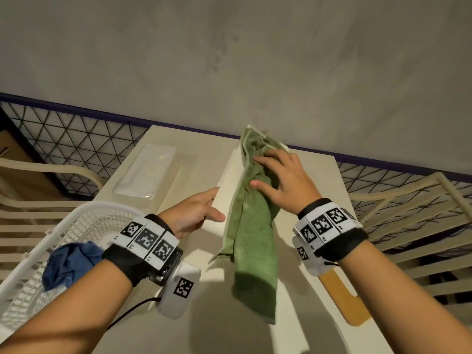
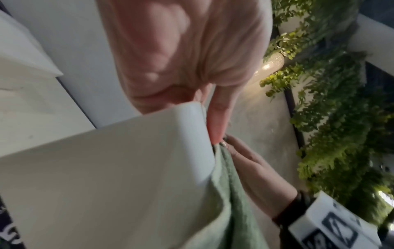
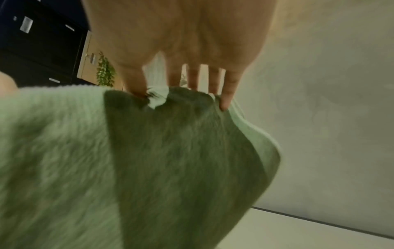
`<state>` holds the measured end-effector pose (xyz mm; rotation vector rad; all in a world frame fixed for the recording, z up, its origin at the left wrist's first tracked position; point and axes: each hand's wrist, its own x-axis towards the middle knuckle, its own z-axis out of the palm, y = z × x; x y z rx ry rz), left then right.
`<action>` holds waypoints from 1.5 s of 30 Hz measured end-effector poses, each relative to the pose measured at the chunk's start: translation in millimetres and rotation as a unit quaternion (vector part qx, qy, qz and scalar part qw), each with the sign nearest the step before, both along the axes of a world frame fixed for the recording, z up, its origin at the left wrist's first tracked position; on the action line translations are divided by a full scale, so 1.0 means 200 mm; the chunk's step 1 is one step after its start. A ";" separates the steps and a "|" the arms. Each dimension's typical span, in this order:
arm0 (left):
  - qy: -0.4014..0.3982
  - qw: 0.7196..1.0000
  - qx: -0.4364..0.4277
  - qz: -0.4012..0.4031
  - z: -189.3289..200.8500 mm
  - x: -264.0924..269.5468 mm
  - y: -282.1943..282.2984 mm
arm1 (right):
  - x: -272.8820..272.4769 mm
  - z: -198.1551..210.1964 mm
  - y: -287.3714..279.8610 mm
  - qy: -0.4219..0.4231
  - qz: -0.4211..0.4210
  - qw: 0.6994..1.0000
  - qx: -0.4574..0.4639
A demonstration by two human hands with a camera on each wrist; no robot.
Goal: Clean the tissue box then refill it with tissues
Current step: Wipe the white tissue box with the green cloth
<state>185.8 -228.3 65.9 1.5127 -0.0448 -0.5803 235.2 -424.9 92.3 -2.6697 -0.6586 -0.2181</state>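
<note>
A white tissue box [image 1: 229,180] stands tilted on end over the cream table [image 1: 201,152]. My left hand [image 1: 215,205] grips its near left edge, thumb on the face. A green cloth [image 1: 252,226] is draped down the box's face and hangs past its lower end. My right hand [image 1: 265,172] presses the cloth against the upper part of the box with spread fingers. In the left wrist view my thumb [image 2: 217,118] lies along the box [image 2: 106,168] beside the cloth [image 2: 234,202]. The right wrist view shows straight fingers [image 3: 226,94] on the cloth [image 3: 170,151]. A clear-wrapped tissue pack [image 1: 148,172] lies to the left.
A white plastic basket [image 1: 84,213] with a blue cloth [image 1: 69,264] in it sits at the table's left. A tan wooden piece [image 1: 342,297] lies under my right wrist. Cream slatted frames [image 1: 408,226] flank the table, with black wire mesh [image 1: 76,139] and a grey wall behind.
</note>
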 end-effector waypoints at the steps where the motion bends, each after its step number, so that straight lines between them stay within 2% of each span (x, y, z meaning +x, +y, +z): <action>1: 0.004 1.000 0.017 -0.013 -0.01 -0.01 -0.01 | 0.01 0.00 -0.01 -0.001 -0.011 1.000 0.003; 3: 0.012 0.999 0.036 -0.028 -0.04 -0.02 -0.02 | 0.04 0.02 -0.05 0.024 -0.040 0.999 0.014; 5: 0.019 0.999 0.040 -0.016 -0.07 -0.03 -0.02 | 0.04 0.06 -0.09 0.039 -0.112 0.990 0.072; 7: 0.020 0.999 0.047 0.001 -0.08 -0.03 -0.01 | 0.04 0.13 -0.14 0.032 -0.182 0.965 0.185; 9: 0.021 0.999 0.050 0.000 -0.10 -0.03 -0.01 | 0.01 0.24 -0.15 0.051 -0.215 0.924 0.312; 12: 0.025 0.998 0.057 -0.005 -0.12 -0.03 -0.03 | -0.02 0.36 -0.12 0.084 -0.211 0.863 0.451; 15: 0.029 0.998 0.048 -0.005 -0.12 -0.03 -0.07 | -0.04 0.44 -0.08 0.148 -0.172 0.794 0.564; 16: 0.031 0.998 0.046 -0.004 -0.11 -0.03 -0.08 | -0.06 0.45 -0.06 0.166 -0.157 0.778 0.586; 18: 0.030 0.999 0.036 0.003 -0.10 -0.03 -0.10 | -0.09 0.44 -0.05 0.184 -0.130 0.769 0.598; 19: 0.031 0.999 0.029 0.008 -0.10 -0.02 -0.10 | -0.11 0.42 -0.05 0.168 -0.123 0.792 0.573; 20: 0.033 0.999 0.024 0.011 -0.09 -0.02 -0.11 | -0.12 0.39 -0.06 0.131 -0.115 0.845 0.505; 21: 0.034 0.999 0.018 0.011 -0.08 -0.02 -0.11 | -0.13 0.34 -0.07 0.092 -0.099 0.911 0.390; 22: 0.034 0.999 0.015 0.009 -0.07 -0.02 -0.10 | -0.14 0.30 -0.08 0.077 -0.081 0.958 0.264; 23: 0.031 0.999 0.013 0.006 -0.06 -0.03 -0.10 | -0.16 0.25 -0.08 0.079 -0.060 0.984 0.151; 24: 0.025 1.000 0.016 0.003 -0.04 -0.03 -0.10 | -0.16 0.21 -0.08 0.079 -0.033 0.993 0.084; 29: -0.003 1.000 0.019 -0.004 -0.01 -0.04 -0.12 | -0.17 0.04 -0.03 0.045 0.053 0.994 0.078; 31: -0.015 1.000 0.008 -0.004 0.00 -0.05 -0.13 | -0.16 0.01 -0.02 0.061 0.051 0.992 0.097; 35: -0.006 1.000 -0.025 -0.016 0.01 -0.06 -0.12 | -0.14 0.00 -0.01 0.074 -0.010 0.994 0.079; 37: -0.016 0.999 -0.033 0.012 0.01 -0.05 -0.11 | -0.18 -0.05 0.01 0.055 0.030 0.996 0.060; 39: -0.021 0.998 -0.038 0.043 0.01 -0.04 -0.09 | -0.23 -0.10 -0.01 0.083 0.079 0.993 0.037; 41: -0.013 0.999 -0.033 0.022 0.00 -0.05 -0.06 | -0.20 -0.10 -0.08 0.113 0.053 0.991 0.051; 43: 0.002 1.000 -0.019 -0.022 0.00 -0.06 -0.06 | -0.15 -0.07 -0.11 0.117 -0.022 0.986 0.119; 45: 0.008 0.999 -0.014 -0.041 0.02 -0.08 -0.09 | -0.16 -0.03 -0.06 0.121 -0.045 0.980 0.149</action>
